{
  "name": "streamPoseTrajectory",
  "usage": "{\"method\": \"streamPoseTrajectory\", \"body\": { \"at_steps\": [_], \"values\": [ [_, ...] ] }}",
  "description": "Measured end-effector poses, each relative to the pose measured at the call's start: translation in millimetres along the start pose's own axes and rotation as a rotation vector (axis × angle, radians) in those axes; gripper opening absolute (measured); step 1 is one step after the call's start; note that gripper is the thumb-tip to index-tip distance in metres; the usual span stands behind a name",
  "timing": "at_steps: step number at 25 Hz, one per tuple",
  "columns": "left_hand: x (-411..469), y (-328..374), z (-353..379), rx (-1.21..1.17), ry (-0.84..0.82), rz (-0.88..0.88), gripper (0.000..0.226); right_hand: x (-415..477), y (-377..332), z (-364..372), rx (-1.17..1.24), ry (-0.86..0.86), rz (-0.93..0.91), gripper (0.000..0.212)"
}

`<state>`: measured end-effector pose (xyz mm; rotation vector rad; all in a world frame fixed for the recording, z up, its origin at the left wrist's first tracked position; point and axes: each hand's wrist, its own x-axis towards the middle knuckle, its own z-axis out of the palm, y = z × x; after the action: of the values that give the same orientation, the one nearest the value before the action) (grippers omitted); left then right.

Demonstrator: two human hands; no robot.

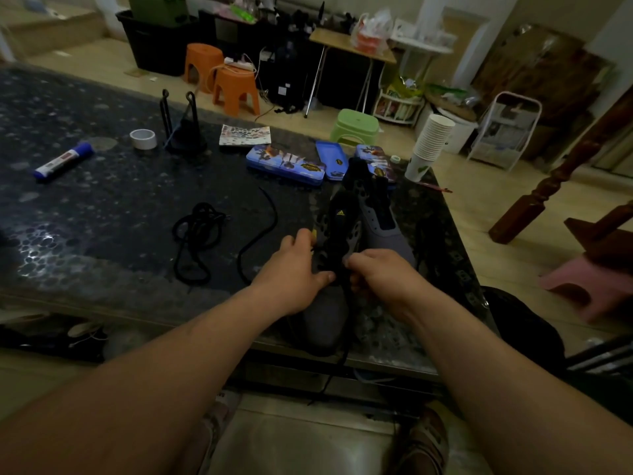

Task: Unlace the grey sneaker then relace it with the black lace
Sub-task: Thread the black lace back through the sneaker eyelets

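Pinching the black lace (343, 351) at the lower eyelets, the right hand (380, 274) has its fingers curled tight, while the left hand (294, 269) clasps the grey sneaker (322, 317) by its left eyelet flap. The sneaker lies toe-first at the table's (137, 303) near edge, and the lace hangs over that edge. Left of the sneaker a coiled lace (197, 234) lies well apart, and tins (284, 162) sit just beyond the sneaker's heel.
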<state>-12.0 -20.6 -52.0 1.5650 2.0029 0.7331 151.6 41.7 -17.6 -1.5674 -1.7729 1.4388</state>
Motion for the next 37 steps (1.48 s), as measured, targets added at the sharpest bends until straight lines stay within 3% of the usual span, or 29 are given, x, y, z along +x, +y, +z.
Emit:
{"method": "streamPoseTrajectory", "body": {
  "at_steps": [4,7,9,11,14,17,20,23,27,30,33,37],
  "values": [
    [-4.4,2.0,2.6,-0.003,0.046,-0.011,0.059,-6.3,4.5,9.6,0.224,0.032,0.07,0.019],
    [-16.9,8.7,2.5,0.125,0.152,-0.037,0.057,4.6,-7.2,8.9,-0.062,0.049,0.035,0.038],
    [-29.3,11.1,6.6,0.216,0.099,-0.061,0.068,7.8,-12.9,6.0,-0.2,0.036,0.006,0.036],
    [-38.7,9.9,14.8,0.237,0.034,-0.062,0.074,4.9,-9.9,1.3,0.011,-0.048,0.035,0.033],
    [-36.7,2.9,26.0,0.213,0.079,-0.062,0.07,-12.1,7.6,3.7,0.266,-0.083,-0.029,0.036],
    [-34.1,3.2,29.5,0.179,0.063,-0.084,0.066,-21.5,17.1,11.5,0.244,0.003,-0.031,0.026],
    [-32.4,3.2,28.7,0.178,0.066,-0.115,0.069,-6.3,-3.8,6.0,0.114,0.003,0.13,0.046],
    [-32.7,4.1,30.9,0.225,0.07,-0.109,0.089,1.4,-9.1,3.3,-0.079,-0.044,-0.006,0.035],
    [-32.2,1.7,32.6,0.229,0.094,-0.06,0.09,-34.0,18.3,-10.0,0.103,-0.16,-0.107,0.038],
    [-28.6,1.8,31.0,0.213,0.079,-0.094,0.092,-43.6,22.5,-13.3,0.215,-0.185,0.027,0.035],
    [-29.1,4.2,30.9,0.214,0.063,-0.094,0.092,-17.0,11.8,-9.9,0.089,-0.024,0.145,0.043],
    [-27.3,2.6,29.1,0.204,0.053,-0.104,0.091,1.6,1.5,-3.9,-0.145,-0.046,-0.097,0.036]
  ]
}}
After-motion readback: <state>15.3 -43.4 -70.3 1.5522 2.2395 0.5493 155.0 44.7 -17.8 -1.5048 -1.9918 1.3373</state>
